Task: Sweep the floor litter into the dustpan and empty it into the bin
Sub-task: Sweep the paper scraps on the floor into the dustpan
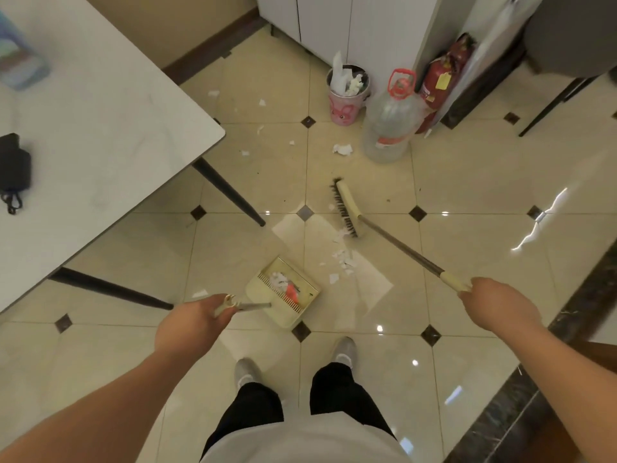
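left hand gripping dustpan handle, right hand gripping broom; some paper scraps sitting beside dustpan, more lying beyond near bin; emptying pending.

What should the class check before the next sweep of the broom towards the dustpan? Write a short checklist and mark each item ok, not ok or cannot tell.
1. Right hand grips the broom handle: ok.
2. Left hand holds the dustpan handle: ok.
3. Dustpan mouth faces the paper scraps: ok.
4. Broom head sits behind the scraps, on the far side from the pan: ok.
5. Dustpan lip flat on the floor: cannot tell.
6. Bin has room left: not ok, it looks full to the rim.
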Demonstrator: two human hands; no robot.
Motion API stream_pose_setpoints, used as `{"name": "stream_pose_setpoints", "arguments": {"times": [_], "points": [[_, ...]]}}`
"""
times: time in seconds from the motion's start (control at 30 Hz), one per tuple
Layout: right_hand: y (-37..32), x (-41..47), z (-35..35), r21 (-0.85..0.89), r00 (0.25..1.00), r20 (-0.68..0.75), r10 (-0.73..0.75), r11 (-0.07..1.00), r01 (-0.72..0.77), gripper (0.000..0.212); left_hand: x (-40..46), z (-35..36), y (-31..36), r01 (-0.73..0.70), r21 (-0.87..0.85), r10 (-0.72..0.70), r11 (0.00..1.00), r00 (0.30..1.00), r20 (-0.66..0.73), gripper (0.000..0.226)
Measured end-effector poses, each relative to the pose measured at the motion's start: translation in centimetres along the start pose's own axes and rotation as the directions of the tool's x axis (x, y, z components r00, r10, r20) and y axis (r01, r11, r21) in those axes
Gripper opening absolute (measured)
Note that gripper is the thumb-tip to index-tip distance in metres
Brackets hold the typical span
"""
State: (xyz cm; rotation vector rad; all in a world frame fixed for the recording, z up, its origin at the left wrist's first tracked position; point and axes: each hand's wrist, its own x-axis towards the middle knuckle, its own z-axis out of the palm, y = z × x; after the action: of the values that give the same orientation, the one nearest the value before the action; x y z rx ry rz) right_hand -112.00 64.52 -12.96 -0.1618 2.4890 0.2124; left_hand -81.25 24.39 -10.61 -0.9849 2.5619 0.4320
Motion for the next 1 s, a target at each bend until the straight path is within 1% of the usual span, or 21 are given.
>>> {"name": "stream_pose_setpoints", "arguments": {"times": [0.07,0.17,0.3,0.4,0.47,0.57,0.67,0.7,0.77,0.8,0.87,0.97,1.0], "points": [[-0.5,0.6,0.7,0.005,0.999,0.01,0.041,0.999,-0.041,0.026,0.1,-0.2,0.6,-0.015,0.033,0.016,0.999,1.0,-0.009,0.041],[-2.4,2.5,1.0,0.043,0.997,0.063,0.049,0.998,-0.051,0.022,0.3,-0.2,0.8,-0.026,0.075,0.027,0.997,1.0,-0.01,0.044],[-5.2,4.2,1.5,0.057,0.98,0.192,0.048,0.997,-0.06,0.028,0.1,-0.1,-0.8,-0.022,0.12,0.024,0.993,1.0,-0.014,0.038],[-6.7,3.5,2.8,0.038,0.95,0.311,0.035,0.998,-0.05,0.035,-0.1,-0.3,-2.3,-0.031,0.173,0.026,0.985,0.999,0.029,0.034],[-7.6,1.9,4.2,0.049,0.944,0.33,0.004,0.999,-0.021,0.032,-0.4,-0.2,-3.6,-0.059,0.184,0.048,0.981,0.997,0.061,0.033],[-8.9,-1.6,5.7,0.123,0.953,0.299,-0.046,0.992,0.01,0.026,-0.7,0.6,-5.5,-0.113,0.199,0.096,0.973,0.991,0.09,0.037],[-10.3,-5.5,7.0,0.217,0.941,0.334,-0.06,0.976,-0.015,0.013,-0.8,2.0,-6.8,-0.19,0.196,0.167,0.962,0.977,0.131,0.04],[-10.9,-6.7,7.7,0.243,0.936,0.346,-0.057,0.969,-0.031,0.016,-0.8,2.4,-7.0,-0.206,0.192,0.181,0.96,0.974,0.14,0.037],[-12.2,-9.8,9.3,0.273,0.926,0.372,-0.063,0.961,-0.045,0.029,-1.0,3.4,-7.6,-0.23,0.183,0.204,0.956,0.967,0.154,0.033],[-13.0,-11.4,10.2,0.282,0.917,0.393,-0.071,0.958,-0.046,0.032,-1.1,4.1,-7.9,-0.237,0.179,0.209,0.955,0.965,0.159,0.032],[-14.8,-14.9,12.0,0.312,0.887,0.455,-0.08,0.947,-0.075,0.033,-1.3,5.4,-8.4,-0.239,0.142,0.215,0.961,0.962,0.167,0.034],[-17.1,-19.6,14.2,0.335,0.808,0.587,-0.05,0.924,-0.186,0.029,-1.5,7.8,-9.2,-0.247,0.084,0.23,0.965,0.958,0.17,0.039],[-17.7,-20.9,14.3,0.353,0.79,0.61,-0.055,0.912,-0.209,0.028,-1.6,8.4,-9.5,-0.246,0.068,0.231,0.967,0.957,0.173,0.04]]}}
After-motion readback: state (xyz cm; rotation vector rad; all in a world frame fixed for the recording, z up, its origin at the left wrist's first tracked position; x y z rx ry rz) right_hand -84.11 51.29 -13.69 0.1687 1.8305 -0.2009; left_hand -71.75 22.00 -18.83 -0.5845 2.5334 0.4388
